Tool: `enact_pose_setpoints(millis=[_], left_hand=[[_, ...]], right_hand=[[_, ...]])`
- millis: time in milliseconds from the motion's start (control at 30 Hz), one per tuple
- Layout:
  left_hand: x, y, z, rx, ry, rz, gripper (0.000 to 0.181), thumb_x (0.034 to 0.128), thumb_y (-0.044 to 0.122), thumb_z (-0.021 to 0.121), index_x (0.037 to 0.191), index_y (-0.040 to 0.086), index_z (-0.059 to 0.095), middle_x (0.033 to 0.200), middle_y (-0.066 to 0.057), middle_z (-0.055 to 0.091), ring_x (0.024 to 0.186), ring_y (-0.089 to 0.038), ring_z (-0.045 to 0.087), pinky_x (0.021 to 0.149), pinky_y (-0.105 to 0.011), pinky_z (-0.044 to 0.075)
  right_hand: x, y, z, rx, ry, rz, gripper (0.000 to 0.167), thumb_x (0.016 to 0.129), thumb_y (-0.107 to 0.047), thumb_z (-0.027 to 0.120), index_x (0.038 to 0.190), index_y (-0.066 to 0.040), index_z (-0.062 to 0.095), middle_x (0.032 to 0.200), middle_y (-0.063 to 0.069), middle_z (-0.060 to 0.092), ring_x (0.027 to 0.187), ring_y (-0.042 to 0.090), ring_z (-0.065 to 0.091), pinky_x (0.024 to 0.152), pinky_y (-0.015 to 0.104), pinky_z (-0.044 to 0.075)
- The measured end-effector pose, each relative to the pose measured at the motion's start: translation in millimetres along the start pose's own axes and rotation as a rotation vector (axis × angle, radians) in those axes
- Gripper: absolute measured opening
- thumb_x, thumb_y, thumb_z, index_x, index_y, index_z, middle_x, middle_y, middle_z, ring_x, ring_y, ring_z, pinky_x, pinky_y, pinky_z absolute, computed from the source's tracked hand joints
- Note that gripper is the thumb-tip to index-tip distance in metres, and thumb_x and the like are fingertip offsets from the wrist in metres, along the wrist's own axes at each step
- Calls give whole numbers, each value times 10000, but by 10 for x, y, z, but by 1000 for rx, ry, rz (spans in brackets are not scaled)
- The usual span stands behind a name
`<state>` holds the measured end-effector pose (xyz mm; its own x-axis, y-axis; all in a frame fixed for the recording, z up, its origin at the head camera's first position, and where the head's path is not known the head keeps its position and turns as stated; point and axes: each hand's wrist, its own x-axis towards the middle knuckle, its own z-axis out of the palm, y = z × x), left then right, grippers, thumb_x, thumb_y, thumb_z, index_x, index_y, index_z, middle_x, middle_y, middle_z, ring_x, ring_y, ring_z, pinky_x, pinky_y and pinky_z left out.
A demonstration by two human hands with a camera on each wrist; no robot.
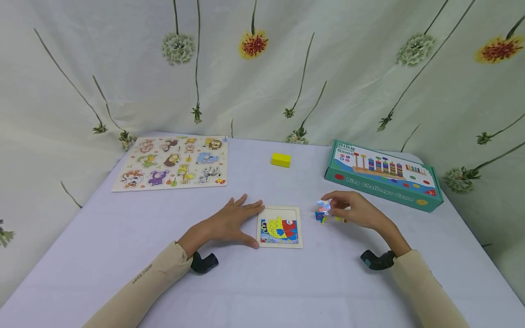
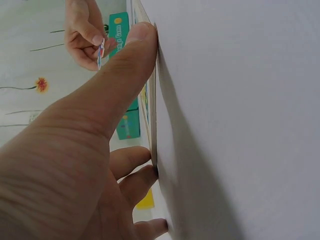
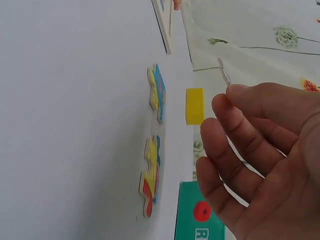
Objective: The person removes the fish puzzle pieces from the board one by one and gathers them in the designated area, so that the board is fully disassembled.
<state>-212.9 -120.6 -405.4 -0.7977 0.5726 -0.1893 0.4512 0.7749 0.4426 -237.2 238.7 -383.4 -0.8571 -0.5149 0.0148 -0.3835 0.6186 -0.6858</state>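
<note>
A small square puzzle board (image 1: 280, 246) with a pale wooden rim lies mid-table, showing a yellow and red fish picture. At its left edge rests my left hand (image 1: 234, 222), fingers spread, with thumb and fingertips touching the rim. My right hand (image 1: 357, 209) pinches a thin puzzle piece (image 1: 324, 206) between thumb and index finger, raised off the table. In the right wrist view that puzzle piece (image 3: 224, 71) is seen nearly edge-on. Below it on the cloth lie loose puzzle pieces (image 3: 156, 94), blue, yellow and red, partly hidden by the right hand in the head view.
A yellow block (image 1: 280, 160) sits behind the puzzle board. At the back left lies a large animal puzzle board (image 1: 172, 162). A green Ring Challenge Game box (image 1: 383, 175) stands at the back right, beyond the right hand. A flowered curtain (image 1: 262, 82) hangs behind the table.
</note>
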Motion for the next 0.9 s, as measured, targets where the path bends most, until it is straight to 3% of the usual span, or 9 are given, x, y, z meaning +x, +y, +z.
enact_pose_setpoints(millis=[400,700,900], left_hand=[[5,-23,11,-2,4,19,990,696,552,784,1505,205,331,1577,47,241,1476,-329,-1,1168,-559,-3],[6,-16,7,-1,3,19,990,697,552,782,1506,207,328,1578,49,238,1477,-327,-3,1168,-559,-6],[8,-28,19,6,6,16,991,696,555,783,1506,211,327,1578,51,238,1477,-328,-1,1167,-561,-4]], right_hand=[[-394,263,-298,-8,49,91,331,922,-116,627,1242,-32,606,878,51,566,808,167,538,642,217,483],[-629,463,-411,-2,41,165,359,937,-132,613,1268,3,575,973,75,591,873,154,531,670,225,507],[-714,528,-441,1,33,166,349,929,-94,611,1250,40,574,897,76,576,796,100,529,645,209,479]])
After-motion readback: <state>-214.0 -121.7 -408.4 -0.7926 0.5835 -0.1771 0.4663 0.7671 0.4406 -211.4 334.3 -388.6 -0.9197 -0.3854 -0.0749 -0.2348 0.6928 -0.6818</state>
